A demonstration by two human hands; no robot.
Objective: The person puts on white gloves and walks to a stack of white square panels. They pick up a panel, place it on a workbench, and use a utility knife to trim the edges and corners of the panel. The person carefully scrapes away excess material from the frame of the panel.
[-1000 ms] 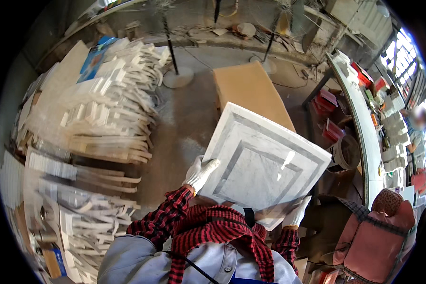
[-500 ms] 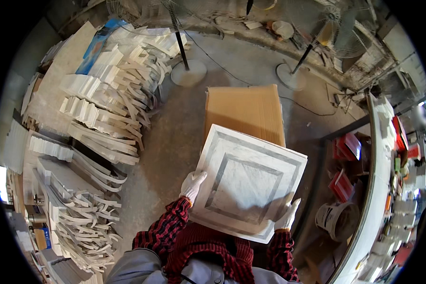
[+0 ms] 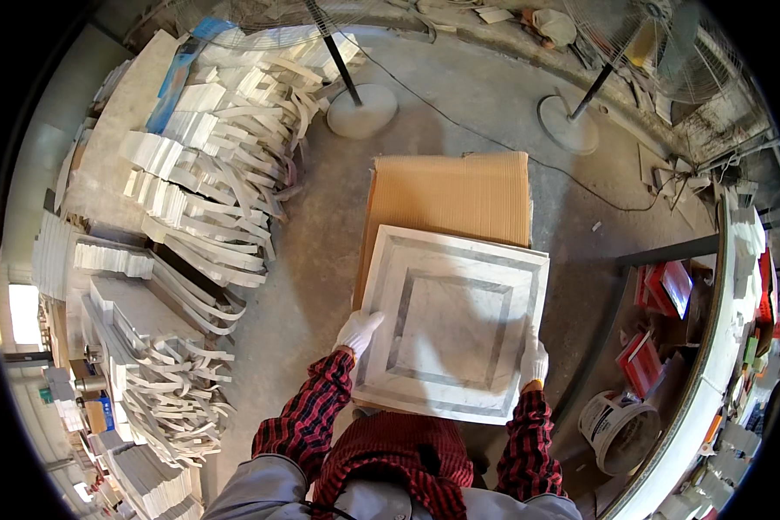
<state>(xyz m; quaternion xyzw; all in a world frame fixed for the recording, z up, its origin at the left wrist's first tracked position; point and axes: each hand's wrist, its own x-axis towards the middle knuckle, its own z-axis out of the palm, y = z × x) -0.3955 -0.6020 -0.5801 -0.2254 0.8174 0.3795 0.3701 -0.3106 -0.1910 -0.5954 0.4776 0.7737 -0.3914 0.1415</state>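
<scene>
A square marble-look tile, white with grey bands forming nested squares, lies in front of me over a cardboard-covered stack. My left hand, in a white glove, grips the tile's left edge with the thumb on top. At the right edge my gloved right hand holds the same tile; its fingers are partly hidden beneath. The tile's far edge overlaps the cardboard, which shows beyond it. Whether the tile rests fully on the stack cannot be made out.
Piles of pale cut strips fill the left side. Two standing fans have round bases, one at far left and one at far right, with a cable across the floor. A white bucket stands right, beside a long white-topped bench.
The tile has turned slightly, now squarer to the cardboard and lower at its right side. My right hand has moved up along its edge, its thumb no longer sticking out.
</scene>
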